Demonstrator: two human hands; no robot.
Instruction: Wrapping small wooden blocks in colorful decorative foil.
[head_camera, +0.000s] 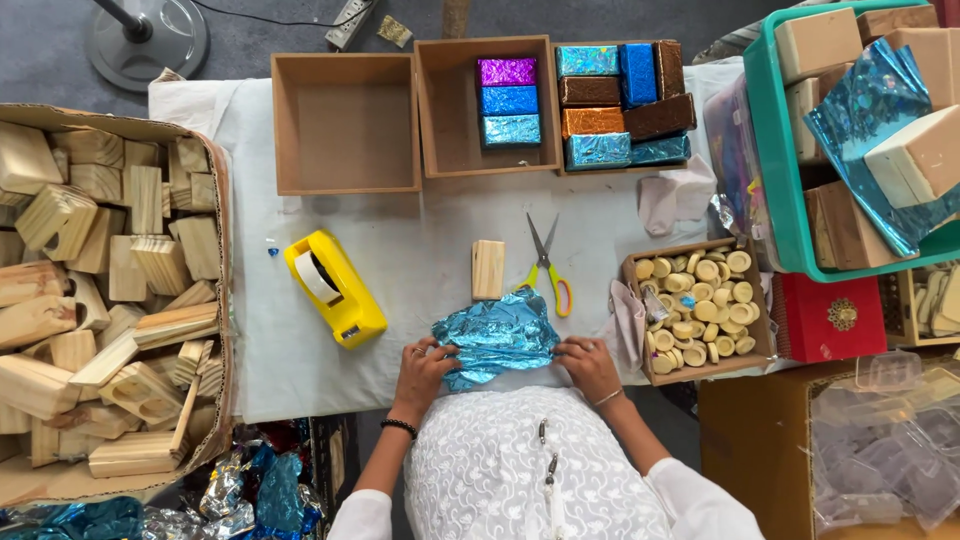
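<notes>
White embroidered lap nearest; left hand (422, 368) and right hand (588, 362) each close their grip on the blue foil sheet (497, 337), mid-wrapping; wooden block (488, 268) lies just beyond

Foil sheet (497, 337) before wood block (488, 269); scissors (549, 268) right, tape dispenser (334, 288) left.

- A grey floor (40, 50) runs along the top of the view.
- A round fan base (145, 35) stands on it at the upper left, a power strip (350, 20) just to its right.
- A white cloth (420, 240) covers the table (250, 400).
- A cardboard box (760, 450) sits at the lower right, beside the table.
- Light is even and bright, with soft shadows.
</notes>
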